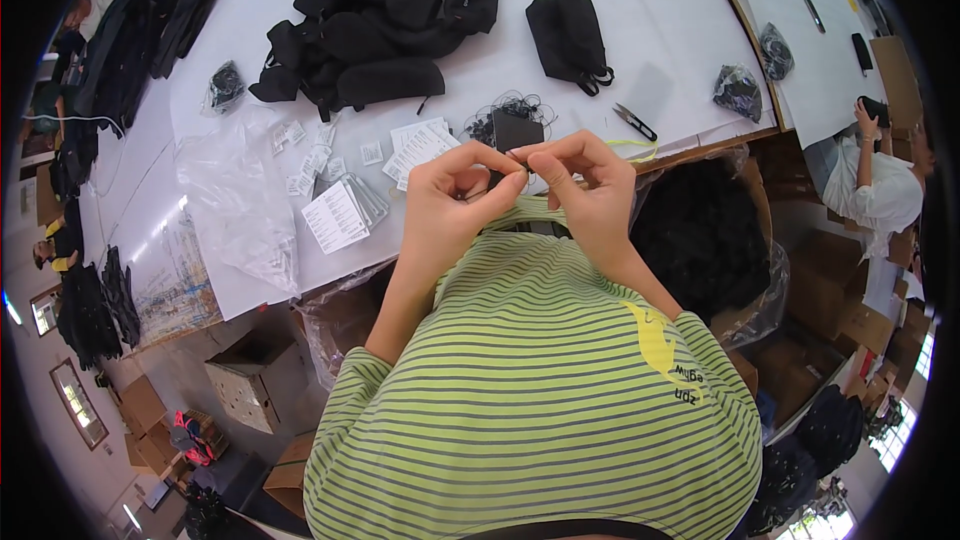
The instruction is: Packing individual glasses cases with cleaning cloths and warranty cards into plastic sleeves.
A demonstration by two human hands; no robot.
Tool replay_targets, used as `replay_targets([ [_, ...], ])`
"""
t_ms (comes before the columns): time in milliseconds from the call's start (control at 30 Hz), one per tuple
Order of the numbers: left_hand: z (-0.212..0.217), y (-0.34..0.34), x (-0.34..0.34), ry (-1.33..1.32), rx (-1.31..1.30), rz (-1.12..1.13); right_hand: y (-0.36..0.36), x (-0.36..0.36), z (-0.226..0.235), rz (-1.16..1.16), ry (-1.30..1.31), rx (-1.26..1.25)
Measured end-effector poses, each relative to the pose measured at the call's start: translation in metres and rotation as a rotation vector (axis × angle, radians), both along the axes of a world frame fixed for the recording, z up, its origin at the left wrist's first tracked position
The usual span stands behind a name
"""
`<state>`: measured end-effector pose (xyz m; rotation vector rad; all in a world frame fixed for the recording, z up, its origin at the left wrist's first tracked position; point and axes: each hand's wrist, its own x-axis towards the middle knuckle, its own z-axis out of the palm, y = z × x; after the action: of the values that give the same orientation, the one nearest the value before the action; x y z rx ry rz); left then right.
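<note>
My left hand (462,185) and my right hand (588,183) meet at the table's near edge, fingertips almost touching. Each is closed in a pinch on a thin black string (522,162), mostly hidden by the fingers. Just beyond them a black square tag (518,132) lies by a tangle of black strings (484,125). To the left are a stack of white printed labels (338,212) and a fanned row of labels (421,148). Black-handled thread snips (634,122) rest to the right.
A heap of black fabric pouches (375,35) and a single black pouch (567,37) lie farther back on the white table (650,20). A clear plastic bag (240,195) covers the left side. Below the table's right edge stands a box of black items (700,235). Another person (875,175) works at right.
</note>
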<state>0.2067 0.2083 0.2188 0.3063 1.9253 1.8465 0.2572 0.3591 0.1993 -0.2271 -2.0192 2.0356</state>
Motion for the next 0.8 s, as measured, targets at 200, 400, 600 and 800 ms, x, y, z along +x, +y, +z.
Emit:
replay_targets([
  [200,0.0020,0.0023,0.0005,-0.031,0.041,0.004,0.0040,0.0006,0.0031,0.044,-0.093,-0.354],
  [400,-0.0027,-0.0007,0.0000,-0.004,-0.004,-0.011,0.0033,-0.0001,0.0002,0.047,-0.156,-0.176],
  [600,-0.0017,-0.0006,0.0009,-0.003,0.004,-0.004,0.0031,-0.0002,0.0004,0.064,-0.199,-0.423],
  [800,-0.0012,0.0025,0.0018,0.047,-0.016,-0.004,0.0015,0.0012,0.0012,0.030,-0.131,-0.141],
])
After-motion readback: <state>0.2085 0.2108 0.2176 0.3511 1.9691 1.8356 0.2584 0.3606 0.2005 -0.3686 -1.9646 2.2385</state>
